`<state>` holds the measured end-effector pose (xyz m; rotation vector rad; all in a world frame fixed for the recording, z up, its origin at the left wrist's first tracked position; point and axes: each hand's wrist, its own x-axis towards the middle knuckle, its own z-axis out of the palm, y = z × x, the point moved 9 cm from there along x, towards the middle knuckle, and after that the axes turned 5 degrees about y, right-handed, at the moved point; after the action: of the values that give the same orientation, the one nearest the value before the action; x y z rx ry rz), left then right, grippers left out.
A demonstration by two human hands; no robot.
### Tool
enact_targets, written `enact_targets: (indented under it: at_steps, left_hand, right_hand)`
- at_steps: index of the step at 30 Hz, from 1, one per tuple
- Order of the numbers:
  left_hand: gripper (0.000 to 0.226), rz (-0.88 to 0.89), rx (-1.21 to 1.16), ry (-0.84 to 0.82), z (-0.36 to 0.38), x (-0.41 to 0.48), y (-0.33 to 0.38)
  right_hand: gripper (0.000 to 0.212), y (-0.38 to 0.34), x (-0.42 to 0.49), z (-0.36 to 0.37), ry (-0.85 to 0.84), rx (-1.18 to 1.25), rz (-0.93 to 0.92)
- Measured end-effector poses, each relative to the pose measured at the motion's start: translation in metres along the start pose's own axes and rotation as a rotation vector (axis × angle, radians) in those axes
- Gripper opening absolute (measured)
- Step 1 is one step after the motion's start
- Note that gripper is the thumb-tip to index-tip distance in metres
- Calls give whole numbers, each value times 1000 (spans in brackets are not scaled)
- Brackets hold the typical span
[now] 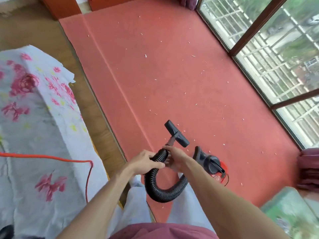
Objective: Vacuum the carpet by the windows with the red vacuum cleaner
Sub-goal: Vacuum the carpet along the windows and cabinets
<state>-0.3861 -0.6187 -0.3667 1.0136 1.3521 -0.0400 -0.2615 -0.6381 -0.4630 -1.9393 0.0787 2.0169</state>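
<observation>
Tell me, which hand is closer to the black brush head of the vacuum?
The right hand. It grips the top end of the black hose, just below the brush head. The left hand holds the hose a little further back, to the left.

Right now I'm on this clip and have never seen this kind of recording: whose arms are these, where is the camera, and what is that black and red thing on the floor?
There is no robot here. The single picture comes from a wide-angle camera worn on a person's head, looking forward and down, so the two bare arms coming in from the bottom are that person's own. The left hand and the right hand both grip a ribbed black hose, which loops down and back to the red vacuum cleaner standing on the red carpet. The hose ends in a flat black floor nozzle. Small pale scraps are scattered over the carpet, which runs along the windows on the right. On the left is a floral cloth with an orange cord lying across it.
</observation>
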Motion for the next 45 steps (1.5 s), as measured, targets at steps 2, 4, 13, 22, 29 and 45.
enact_targets:
  at_steps: [2,4,13,22,29,45]
  left_hand:
    - [28,-11,10,-54,-28,-5,-13]
    - [28,-36,32,-101,-52,-10,-23]
    - [12,-103,68,-124,-81,-9,-27]
    - [14,-154,31,-111,-64,54,-58]
    - [13,-169,31,-177,-66,129,-101]
    - [38,-137,220,-318,-103,270,-162]
  right_hand:
    - [16,10,4,28,24,63,-24]
    - [15,20,5,55,33,124,-32]
    - [20,28,18,106,74,325,-9]
    - [35,32,89,82,190,391,-15]
    - [13,50,163,85,311,514,9]
    - [8,31,288,102,502,551,-195]
